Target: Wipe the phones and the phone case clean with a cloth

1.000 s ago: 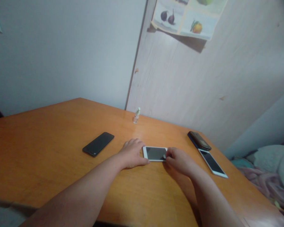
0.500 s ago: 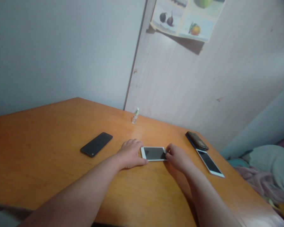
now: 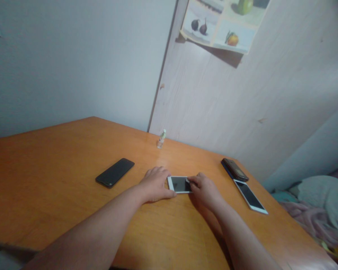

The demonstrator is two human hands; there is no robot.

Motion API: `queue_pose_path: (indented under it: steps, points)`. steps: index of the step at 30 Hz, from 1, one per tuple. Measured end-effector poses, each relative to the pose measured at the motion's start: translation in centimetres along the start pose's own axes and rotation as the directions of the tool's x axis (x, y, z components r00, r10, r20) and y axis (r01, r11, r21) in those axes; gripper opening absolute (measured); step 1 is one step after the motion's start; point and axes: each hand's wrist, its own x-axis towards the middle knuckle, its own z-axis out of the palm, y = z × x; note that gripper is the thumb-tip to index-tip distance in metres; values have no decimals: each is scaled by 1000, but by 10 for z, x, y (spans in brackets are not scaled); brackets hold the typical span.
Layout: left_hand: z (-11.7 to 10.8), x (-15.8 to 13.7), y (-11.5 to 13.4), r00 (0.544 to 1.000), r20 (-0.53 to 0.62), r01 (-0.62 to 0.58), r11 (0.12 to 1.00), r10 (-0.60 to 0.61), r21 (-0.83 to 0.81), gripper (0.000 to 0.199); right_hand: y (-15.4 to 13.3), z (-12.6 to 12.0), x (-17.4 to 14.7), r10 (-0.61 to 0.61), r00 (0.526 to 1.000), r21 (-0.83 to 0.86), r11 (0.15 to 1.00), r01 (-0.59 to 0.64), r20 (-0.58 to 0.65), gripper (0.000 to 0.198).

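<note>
A white-framed smartphone (image 3: 180,184) lies face up on the wooden table, its dark screen upward. My left hand (image 3: 157,184) grips its left end, thumb at the near edge and fingers at the far edge. Over the right part of the screen is my right hand (image 3: 203,189), fingers pinched together against the glass. A small whitish bit (image 3: 187,180) shows at those fingertips, too small to name. The phone's right end is hidden under that hand.
A black smartphone (image 3: 115,172) lies to the left. Near the wall stands a small clear bottle (image 3: 161,139). At the right are a dark wallet-like case (image 3: 234,170) and another white smartphone (image 3: 250,197). Beyond the table's right edge is bedding (image 3: 318,202).
My right hand has slid left across the phone's screen, from its right end toward the middle. My left hand and the phone stay in place. The view has tilted slightly.
</note>
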Motion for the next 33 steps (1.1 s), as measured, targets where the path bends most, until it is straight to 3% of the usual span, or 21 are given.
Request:
queue_pose_path:
  steps: [3, 9, 16, 22, 25, 28, 30, 33]
  points:
    - [-1, 0, 1, 1000, 3, -4, 1000, 4, 8, 55, -7, 4, 0, -77, 997, 62, 995, 76, 17, 32]
    - [-2, 0, 2, 1000, 7, 21, 1000, -21, 21, 59, 7, 0, 5, 139, 990, -54, 989, -141, -37, 31]
    - [-2, 0, 2, 1000, 12, 13, 1000, -14, 14, 57, -13, 12, 7, -47, 999, 46, 998, 47, -8, 30]
    - [-3, -1, 2, 1000, 21, 15, 1000, -15, 11, 59, 5, -2, 8, 170, 984, -32, 985, -172, -45, 26]
    - [-1, -1, 1, 1000, 7, 10, 1000, -10, 14, 60, 4, -4, 4, 99, 995, 170, 981, -92, -32, 22]
    - [0, -1, 0, 1000, 1, 8, 1000, -8, 20, 61, -1, -1, 3, 84, 996, 435, 895, -92, 39, 25]
    - [0, -1, 0, 1000, 3, 11, 1000, -11, 24, 61, 2, 3, 5, 131, 989, 458, 877, -147, 67, 26]
    - [0, -1, 0, 1000, 5, 15, 1000, -15, 25, 60, 11, 7, 10, 184, 983, 344, 922, -178, 15, 17]
